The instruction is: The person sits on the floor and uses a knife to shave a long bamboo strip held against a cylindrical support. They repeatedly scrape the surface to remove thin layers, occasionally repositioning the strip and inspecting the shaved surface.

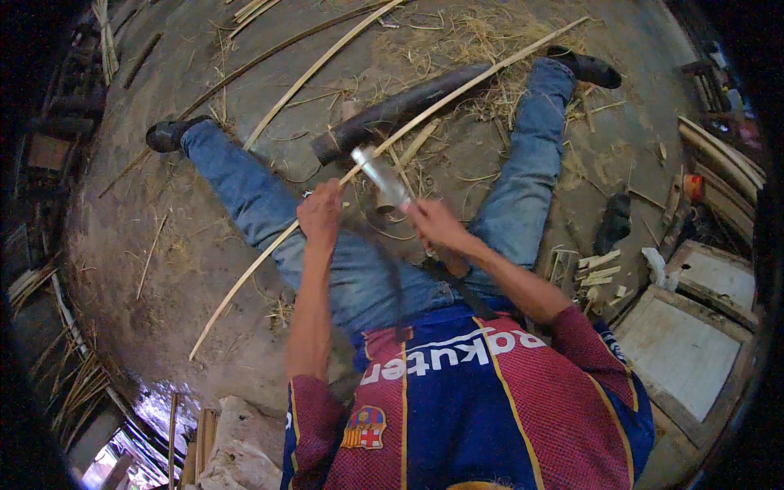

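Mid-frame, my left hand (320, 214) closes around the long bamboo strip (425, 114) while my right hand (431, 224) grips a knife (382, 175) (blade blurred) against it.

Bamboo strip (425, 114) lies across log (392, 110).

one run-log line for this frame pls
left hand: grips bamboo strip | right hand: holds knife, blade on strip | log under strip, between legs

Dim, bluish, soft daylight; fisheye bending and dark vignette at the rim, slight motion blur mid-frame.
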`<act>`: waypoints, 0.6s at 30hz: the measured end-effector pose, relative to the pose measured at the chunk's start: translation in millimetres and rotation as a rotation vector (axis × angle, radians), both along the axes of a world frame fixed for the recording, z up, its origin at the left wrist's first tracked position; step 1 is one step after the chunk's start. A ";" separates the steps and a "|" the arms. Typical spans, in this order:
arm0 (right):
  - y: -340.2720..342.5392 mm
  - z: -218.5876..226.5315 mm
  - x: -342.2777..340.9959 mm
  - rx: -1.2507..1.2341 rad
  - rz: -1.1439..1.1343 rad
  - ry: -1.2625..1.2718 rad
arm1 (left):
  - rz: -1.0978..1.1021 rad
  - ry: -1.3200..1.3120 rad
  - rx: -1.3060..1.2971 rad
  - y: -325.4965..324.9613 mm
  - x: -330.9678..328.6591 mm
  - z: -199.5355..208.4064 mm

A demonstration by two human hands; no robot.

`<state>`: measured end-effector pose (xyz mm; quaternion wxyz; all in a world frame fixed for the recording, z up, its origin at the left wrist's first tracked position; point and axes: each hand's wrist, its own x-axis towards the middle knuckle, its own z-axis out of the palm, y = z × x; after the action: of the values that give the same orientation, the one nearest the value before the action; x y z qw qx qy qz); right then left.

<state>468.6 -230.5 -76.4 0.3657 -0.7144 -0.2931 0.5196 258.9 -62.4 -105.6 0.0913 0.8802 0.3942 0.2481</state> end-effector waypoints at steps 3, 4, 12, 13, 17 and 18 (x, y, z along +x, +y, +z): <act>0.2 13.6 -9.9 -0.024 0.065 0.008 | 0.017 0.104 -0.060 -3.8 -1.6 1.0; 3.0 13.2 -12.4 -0.037 -0.045 0.012 | 0.011 0.052 -0.042 -3.0 -0.1 2.4; 0.7 4.7 -14.2 0.035 -0.033 -0.030 | 0.052 0.136 -0.076 -1.3 9.7 14.7; -1.7 6.4 -19.9 0.061 0.086 -0.071 | 0.041 0.087 -0.067 -1.9 10.9 13.7; 6.7 35.1 -25.1 0.040 -0.024 0.103 | 0.007 0.234 -0.164 4.5 4.3 23.1; 9.0 30.1 -16.7 0.045 -0.120 0.104 | -0.020 0.251 -0.358 12.5 5.2 30.7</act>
<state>451.8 -221.5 -46.4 0.4267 -0.6945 -0.2419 0.5264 264.1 -49.9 -74.9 0.1990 0.8777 0.4316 0.0616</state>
